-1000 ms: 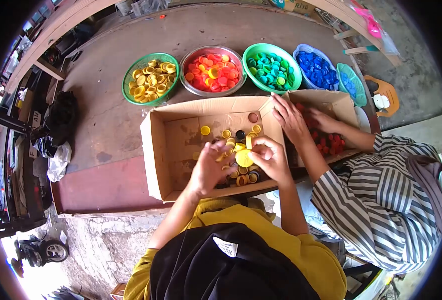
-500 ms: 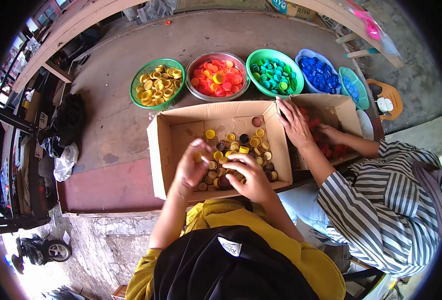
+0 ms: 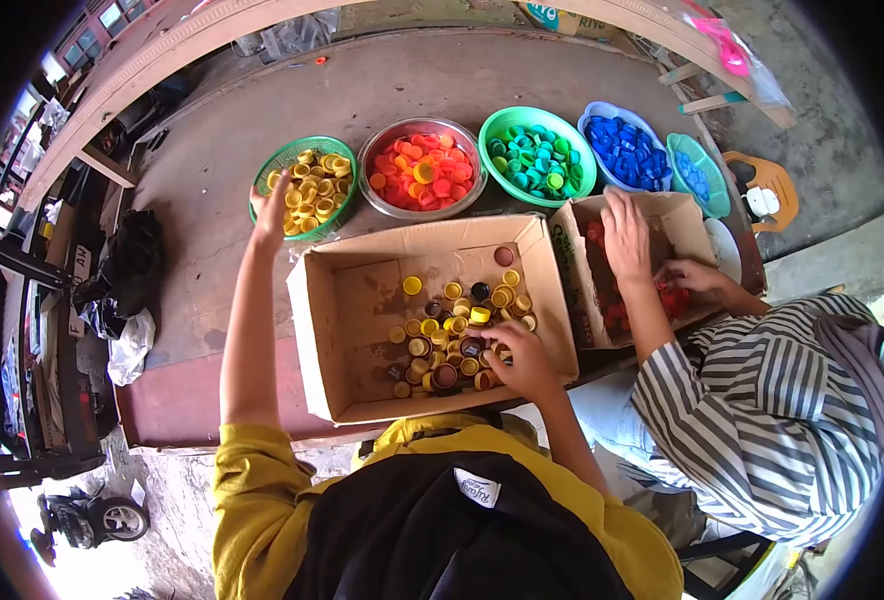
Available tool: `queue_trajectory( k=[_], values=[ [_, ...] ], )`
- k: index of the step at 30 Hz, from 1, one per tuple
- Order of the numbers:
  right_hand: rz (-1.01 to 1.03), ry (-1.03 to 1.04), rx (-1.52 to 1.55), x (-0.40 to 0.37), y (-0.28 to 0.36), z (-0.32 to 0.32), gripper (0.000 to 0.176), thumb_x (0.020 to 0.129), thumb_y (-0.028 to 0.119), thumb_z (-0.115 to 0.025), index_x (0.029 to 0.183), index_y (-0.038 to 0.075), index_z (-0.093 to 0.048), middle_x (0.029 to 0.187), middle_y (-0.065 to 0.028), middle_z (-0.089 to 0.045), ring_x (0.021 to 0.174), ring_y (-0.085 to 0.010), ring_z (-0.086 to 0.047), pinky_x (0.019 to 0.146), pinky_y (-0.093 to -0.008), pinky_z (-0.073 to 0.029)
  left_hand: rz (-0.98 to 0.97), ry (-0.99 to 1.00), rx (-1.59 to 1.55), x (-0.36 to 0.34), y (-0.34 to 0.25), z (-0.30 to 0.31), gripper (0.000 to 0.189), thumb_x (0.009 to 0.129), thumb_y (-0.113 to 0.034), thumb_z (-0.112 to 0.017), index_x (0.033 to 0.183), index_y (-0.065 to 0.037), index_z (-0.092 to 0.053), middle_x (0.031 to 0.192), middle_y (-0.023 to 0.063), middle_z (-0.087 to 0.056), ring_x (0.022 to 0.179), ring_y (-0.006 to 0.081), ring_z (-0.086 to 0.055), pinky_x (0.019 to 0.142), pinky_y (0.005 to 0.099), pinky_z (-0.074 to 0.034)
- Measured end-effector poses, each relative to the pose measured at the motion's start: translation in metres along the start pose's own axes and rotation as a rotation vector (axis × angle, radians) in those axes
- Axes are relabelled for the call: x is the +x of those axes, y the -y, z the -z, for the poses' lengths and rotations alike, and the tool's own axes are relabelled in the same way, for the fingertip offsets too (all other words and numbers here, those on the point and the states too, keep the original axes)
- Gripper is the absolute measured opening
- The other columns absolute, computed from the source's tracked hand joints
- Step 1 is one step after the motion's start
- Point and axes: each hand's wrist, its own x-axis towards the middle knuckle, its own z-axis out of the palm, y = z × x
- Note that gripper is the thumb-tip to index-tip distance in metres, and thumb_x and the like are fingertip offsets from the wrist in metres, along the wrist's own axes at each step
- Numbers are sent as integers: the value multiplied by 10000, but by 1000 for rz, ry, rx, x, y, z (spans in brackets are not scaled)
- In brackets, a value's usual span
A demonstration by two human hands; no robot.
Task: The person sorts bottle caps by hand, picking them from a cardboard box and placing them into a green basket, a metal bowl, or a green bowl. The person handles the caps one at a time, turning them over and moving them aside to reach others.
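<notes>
My left hand (image 3: 270, 210) is at the left rim of a green basket (image 3: 292, 233) of yellow bottle caps (image 3: 314, 190); its fingers look stretched out and apart, with no cap visible in them. Inside the large cardboard box (image 3: 362, 255), my right hand (image 3: 524, 360) hovers low over a heap of loose caps (image 3: 442, 345), mostly yellow with some brown and black. The thumb and fingers of that hand are spread, touching or close to the caps at the heap's right side. Its palm side is hidden.
Along the back stand a metal bowl of red-orange caps (image 3: 423, 208), a green basin (image 3: 538, 195), a blue-purple basket (image 3: 667, 178) and a small teal basket (image 3: 719, 205). To the right, a co-worker's hands (image 3: 626, 235) are at a smaller box (image 3: 677, 207) of red caps.
My left hand has moved from above the caps in the large box to the green basket at the back left. My right hand has shifted slightly right and down, staying over the heap.
</notes>
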Motion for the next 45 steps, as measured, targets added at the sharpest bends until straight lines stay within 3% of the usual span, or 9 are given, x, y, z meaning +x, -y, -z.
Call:
queue_trajectory(
  k=[6,14,16,23,26,28,33,40,45],
  values=[
    [137,-42,-320,87,-32,-37,136,737,72,-572,867,52,-606,846,-90,-578,766,-267,-583,666,-379,-470,-259,-61,164,-123,8,2,767,813,-317,-608,1310,12,-126,1329,206,-182,1239,298,-226,1008,425,-244],
    [167,15,-517,134,-54,-68,101,706,65,-581,791,60,-636,868,-98,-616,703,-253,-604,607,-359,-480,-224,276,-41,-242,40,-32,403,862,-137,-503,1215,-40,-335,1202,94,-377,1072,195,-382,920,369,-351],
    [103,40,-272,131,-31,-52,88,716,72,-587,787,59,-636,852,-110,-630,696,-245,-612,614,-346,-483,169,371,-210,-248,57,-36,346,905,-202,-441,1204,-51,-354,1199,76,-399,1040,170,-415,897,370,-365],
    [336,132,250,93,41,-34,68,723,76,-617,779,37,-621,705,-92,-600,636,-224,-593,565,-321,-461,653,543,-574,-238,59,-46,282,929,-298,-343,1032,-90,-504,939,1,-553,886,121,-518,731,290,-399],
    [232,-9,328,95,30,-40,52,750,51,-588,793,29,-606,716,-91,-583,603,-210,-570,540,-292,-447,601,596,-606,-230,62,-32,221,918,-246,-388,1014,-79,-498,840,10,-514,745,130,-490,624,285,-387],
    [272,159,168,92,11,-50,131,699,83,-608,823,40,-608,782,-106,-599,701,-254,-595,598,-341,-466,519,353,-492,-231,49,-30,201,915,-209,-403,1023,-69,-498,749,0,-470,616,111,-449,525,245,-363],
    [485,361,-387,81,1,-85,256,591,86,-645,843,53,-623,1000,-122,-591,879,-271,-572,732,-364,-460,-264,523,563,-230,54,-13,258,814,-180,-546,1028,-48,-493,832,85,-566,805,225,-579,668,326,-459],
    [530,422,-467,80,-10,-95,269,587,131,-685,818,44,-578,860,-98,-564,881,-257,-550,785,-360,-429,-354,765,1260,-253,83,-31,361,695,-246,-655,961,-57,-502,953,150,-555,901,307,-554,770,404,-455],
    [490,383,-398,83,-17,-94,228,611,137,-682,795,32,-598,793,-101,-582,801,-270,-575,726,-361,-460,-307,775,1205,-250,88,-27,362,712,-255,-642,961,-30,-506,866,150,-572,869,307,-562,744,398,-461]
  ],
)
